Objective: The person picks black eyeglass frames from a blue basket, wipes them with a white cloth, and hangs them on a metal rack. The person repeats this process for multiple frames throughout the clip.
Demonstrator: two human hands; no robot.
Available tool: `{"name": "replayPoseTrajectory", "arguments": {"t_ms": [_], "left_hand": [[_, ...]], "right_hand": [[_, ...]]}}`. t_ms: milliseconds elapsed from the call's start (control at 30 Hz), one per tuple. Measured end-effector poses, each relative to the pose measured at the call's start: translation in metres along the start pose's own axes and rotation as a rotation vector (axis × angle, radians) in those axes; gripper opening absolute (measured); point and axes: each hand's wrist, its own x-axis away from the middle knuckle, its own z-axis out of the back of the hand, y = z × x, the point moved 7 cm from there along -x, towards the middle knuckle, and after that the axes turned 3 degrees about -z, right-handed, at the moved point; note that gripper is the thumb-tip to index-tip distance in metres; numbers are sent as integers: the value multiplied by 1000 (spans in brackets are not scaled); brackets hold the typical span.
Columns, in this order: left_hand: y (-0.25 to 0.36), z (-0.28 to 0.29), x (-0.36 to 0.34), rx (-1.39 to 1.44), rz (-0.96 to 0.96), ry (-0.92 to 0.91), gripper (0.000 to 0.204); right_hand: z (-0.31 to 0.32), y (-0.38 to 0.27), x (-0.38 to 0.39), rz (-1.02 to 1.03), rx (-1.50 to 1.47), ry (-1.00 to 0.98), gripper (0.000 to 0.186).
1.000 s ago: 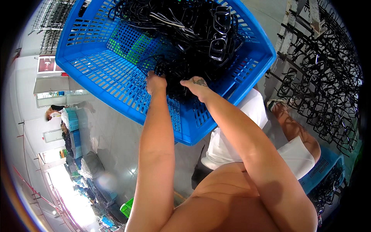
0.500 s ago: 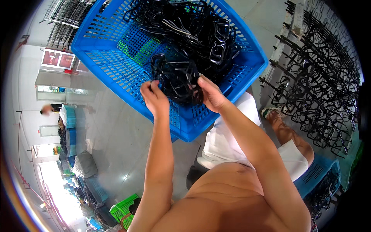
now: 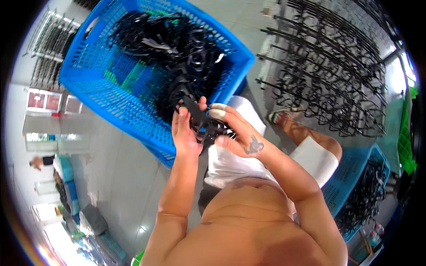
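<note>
1. Grey floor [image 3: 133,177] is spreading beneath you; a rack of glasses [image 3: 328,66] is standing ahead to your right.
2. Your left hand [image 3: 185,135] and right hand [image 3: 242,135] are grasping a bundle of black glasses [image 3: 195,108] from opposite sides, probably keeping loose pieces together.
3. That bundle is sitting between both hands' fingers, showing across the blue basket's [image 3: 242,57] near edge, perhaps for easy handling.
</note>
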Motion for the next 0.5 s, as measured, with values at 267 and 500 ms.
{"name": "replayPoseTrajectory", "arguments": {"t_ms": [267, 500], "left_hand": [[-40, -78, 21, 227, 263, -383, 45], [-53, -114, 45, 357, 627, -203, 44]], "right_hand": [[77, -48, 78, 121, 153, 192, 41], [64, -116, 133, 269, 672, -165, 29]]}}
